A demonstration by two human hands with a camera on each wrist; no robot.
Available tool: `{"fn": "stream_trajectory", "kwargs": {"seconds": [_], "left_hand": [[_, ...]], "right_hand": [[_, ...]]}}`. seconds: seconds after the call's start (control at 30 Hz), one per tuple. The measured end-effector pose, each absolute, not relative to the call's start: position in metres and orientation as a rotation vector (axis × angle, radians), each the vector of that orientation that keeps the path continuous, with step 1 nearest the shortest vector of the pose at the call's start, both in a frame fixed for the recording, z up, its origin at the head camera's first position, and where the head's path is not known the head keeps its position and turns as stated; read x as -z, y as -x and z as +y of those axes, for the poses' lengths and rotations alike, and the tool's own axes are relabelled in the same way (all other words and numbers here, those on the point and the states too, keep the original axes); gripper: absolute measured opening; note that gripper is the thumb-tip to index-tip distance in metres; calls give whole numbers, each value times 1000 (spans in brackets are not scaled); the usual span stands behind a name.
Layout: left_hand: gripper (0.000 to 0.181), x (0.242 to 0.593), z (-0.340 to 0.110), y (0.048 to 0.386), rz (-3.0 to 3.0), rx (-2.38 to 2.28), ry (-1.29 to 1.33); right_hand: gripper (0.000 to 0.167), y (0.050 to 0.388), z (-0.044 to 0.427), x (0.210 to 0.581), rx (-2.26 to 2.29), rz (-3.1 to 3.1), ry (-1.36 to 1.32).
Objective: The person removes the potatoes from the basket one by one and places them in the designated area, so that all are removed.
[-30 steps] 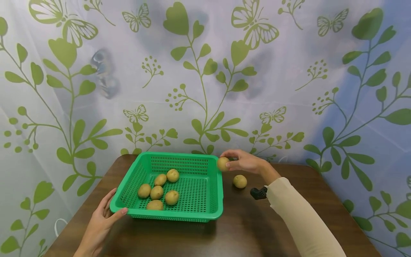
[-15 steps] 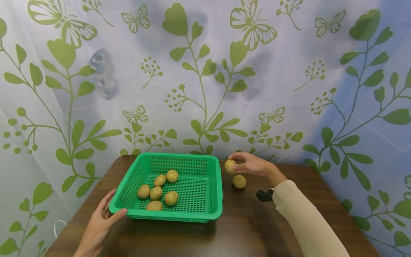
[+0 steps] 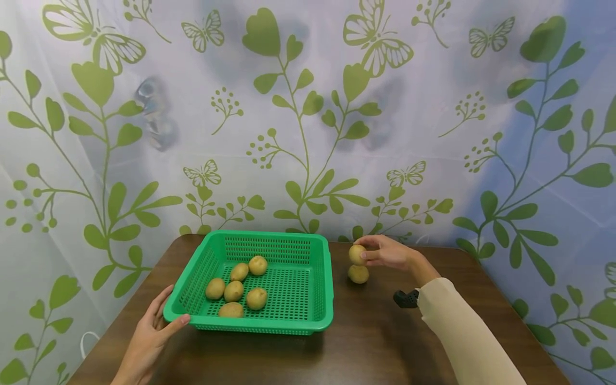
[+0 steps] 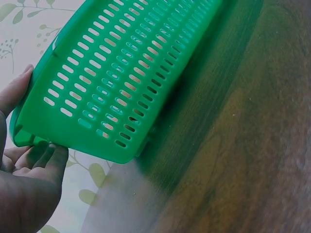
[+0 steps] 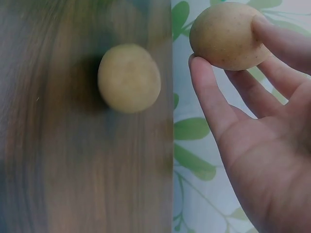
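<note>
A green slotted plastic basket (image 3: 323, 289) with several potatoes in it, one of them a potato (image 3: 256, 298) near the middle, is on the left part of the table. My left hand (image 3: 150, 334) grips its near left corner, thumb over the rim and fingers beneath, as the left wrist view shows of the basket wall (image 4: 116, 63). Right of the basket, my right hand (image 3: 387, 252) holds a potato (image 3: 356, 255) between thumb and fingertips, above the table. Another potato (image 5: 129, 78) lies on the wood below it; in the head view the held one partly covers this potato (image 3: 358, 275).
The dark brown wooden table (image 3: 380, 342) reaches back to a curtain (image 3: 308, 107) printed with green leaves and butterflies. A black wrist-worn device (image 3: 406, 299) sits by the cuff of the right sleeve (image 3: 464, 326).
My right hand has carried its potato rightward and slightly down, from beside the basket's right rim to over the potato on the table. My left hand keeps its grip on the basket.
</note>
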State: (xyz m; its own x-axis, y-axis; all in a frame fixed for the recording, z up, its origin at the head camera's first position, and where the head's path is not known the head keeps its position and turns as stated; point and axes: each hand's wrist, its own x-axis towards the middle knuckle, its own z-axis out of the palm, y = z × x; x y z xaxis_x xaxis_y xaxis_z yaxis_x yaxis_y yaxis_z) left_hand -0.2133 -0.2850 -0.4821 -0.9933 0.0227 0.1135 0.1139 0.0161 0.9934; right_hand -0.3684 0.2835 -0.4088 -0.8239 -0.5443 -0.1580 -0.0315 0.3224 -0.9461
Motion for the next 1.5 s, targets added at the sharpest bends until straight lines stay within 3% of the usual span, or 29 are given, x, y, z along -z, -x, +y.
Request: {"fn": "stream_trajectory", "kwargs": {"seconds": [0.93,1.5], "left_hand": [[83,481,-286,215,-2228,2142,97],[83,482,-286,215,-2238,2133,71]], "right_hand": [[57,350,342,460,1572,2150,358],[58,345,339,472,1550,2118,323]]}}
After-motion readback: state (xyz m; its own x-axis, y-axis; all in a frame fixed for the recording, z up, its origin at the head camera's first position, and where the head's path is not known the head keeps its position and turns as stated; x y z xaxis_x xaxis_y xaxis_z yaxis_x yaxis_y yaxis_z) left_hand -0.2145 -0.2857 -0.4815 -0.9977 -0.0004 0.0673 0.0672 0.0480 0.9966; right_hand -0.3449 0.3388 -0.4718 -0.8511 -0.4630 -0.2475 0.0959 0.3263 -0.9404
